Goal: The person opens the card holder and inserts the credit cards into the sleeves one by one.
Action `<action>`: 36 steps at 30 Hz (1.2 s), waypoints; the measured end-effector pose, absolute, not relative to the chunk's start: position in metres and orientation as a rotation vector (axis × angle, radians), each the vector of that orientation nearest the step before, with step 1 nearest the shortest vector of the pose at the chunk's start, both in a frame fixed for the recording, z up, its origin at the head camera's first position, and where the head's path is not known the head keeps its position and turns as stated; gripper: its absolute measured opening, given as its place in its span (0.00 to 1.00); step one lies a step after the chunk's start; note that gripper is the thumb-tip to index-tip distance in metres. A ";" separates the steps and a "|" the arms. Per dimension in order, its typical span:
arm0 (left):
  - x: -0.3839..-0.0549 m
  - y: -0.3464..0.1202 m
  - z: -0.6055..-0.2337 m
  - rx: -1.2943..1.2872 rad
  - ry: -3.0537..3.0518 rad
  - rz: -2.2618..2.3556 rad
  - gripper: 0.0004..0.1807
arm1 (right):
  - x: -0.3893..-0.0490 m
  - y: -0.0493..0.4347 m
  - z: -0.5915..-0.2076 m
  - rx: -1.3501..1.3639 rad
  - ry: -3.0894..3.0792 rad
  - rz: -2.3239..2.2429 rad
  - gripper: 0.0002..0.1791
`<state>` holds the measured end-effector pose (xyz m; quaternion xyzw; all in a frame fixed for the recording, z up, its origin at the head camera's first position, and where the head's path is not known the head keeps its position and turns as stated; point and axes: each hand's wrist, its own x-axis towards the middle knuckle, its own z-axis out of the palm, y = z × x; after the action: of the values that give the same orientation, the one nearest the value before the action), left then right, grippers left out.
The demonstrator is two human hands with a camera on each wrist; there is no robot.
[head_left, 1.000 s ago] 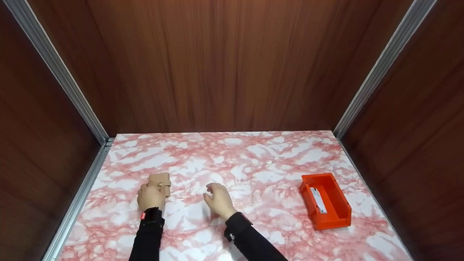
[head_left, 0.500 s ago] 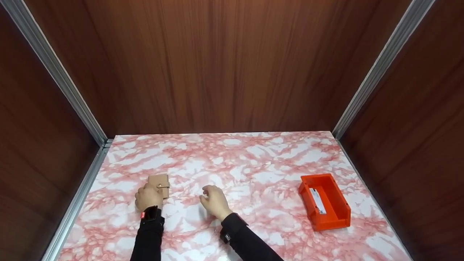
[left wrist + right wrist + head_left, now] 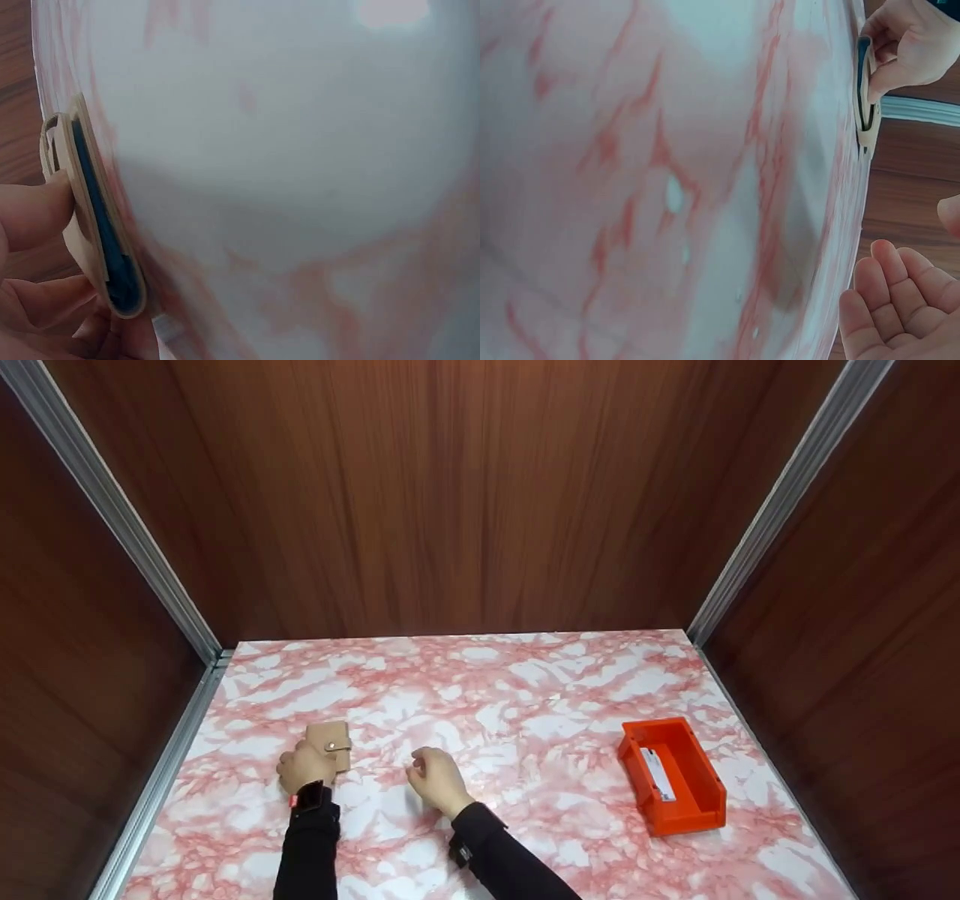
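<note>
My left hand (image 3: 306, 765) grips a small tan wallet (image 3: 339, 730) by its near left edge, at the left part of the table. A strap with a round snap closes the wallet's right side. In the left wrist view, the thumb (image 3: 37, 214) presses on its top cover while other fingers lie at the edge and below. Blue material (image 3: 103, 217) shows between the tan covers. To the right of the wallet, my right hand (image 3: 439, 781) hovers over the table with loosely bent fingers, holding nothing; its palm shows in the right wrist view.
An orange plastic bin (image 3: 701, 765) with a white label on its inner wall stands at the table's right. The table (image 3: 450, 675) has a red and white marbled top. Brown wood-grain panels (image 3: 450, 495) with metal corner rails (image 3: 135, 525) enclose it on the back and both sides.
My right hand has drifted a little left and its fingers are drawn in more. My left hand and the wallet have hardly moved.
</note>
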<state>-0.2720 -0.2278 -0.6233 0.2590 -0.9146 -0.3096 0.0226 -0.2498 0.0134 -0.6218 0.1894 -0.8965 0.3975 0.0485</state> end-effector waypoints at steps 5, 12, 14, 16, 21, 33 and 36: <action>-0.272 -0.231 -0.627 0.774 -2.766 -0.973 0.26 | -0.249 0.008 -0.621 0.593 -2.731 1.203 0.14; -0.270 -0.238 -0.630 0.776 -2.661 -1.031 0.23 | -0.250 -0.001 -0.625 0.599 -2.750 1.194 0.15; -0.268 -0.240 -0.629 0.784 -2.635 -1.076 0.22 | -0.251 -0.002 -0.630 0.619 -2.730 1.221 0.15; -0.267 -0.241 -0.629 0.784 -2.613 -1.138 0.21 | -0.255 -0.003 -0.641 0.636 -2.710 1.227 0.16; -0.263 -0.241 -0.628 0.807 -2.529 -1.340 0.23 | -0.267 -0.007 -0.672 0.608 -2.724 1.218 0.19; -0.243 -0.217 -0.621 0.735 -2.435 -1.576 0.24 | -0.243 -0.006 -0.627 0.567 -2.820 1.310 0.21; -0.239 -0.209 -0.618 0.699 -2.435 -1.604 0.22 | -0.246 -0.006 -0.630 0.554 -2.805 1.349 0.23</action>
<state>-0.2386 -0.2085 -0.6181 0.2323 -0.8100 -0.5337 0.0714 -0.2457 -0.0061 -0.6296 0.1752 -0.8872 0.4267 -0.0099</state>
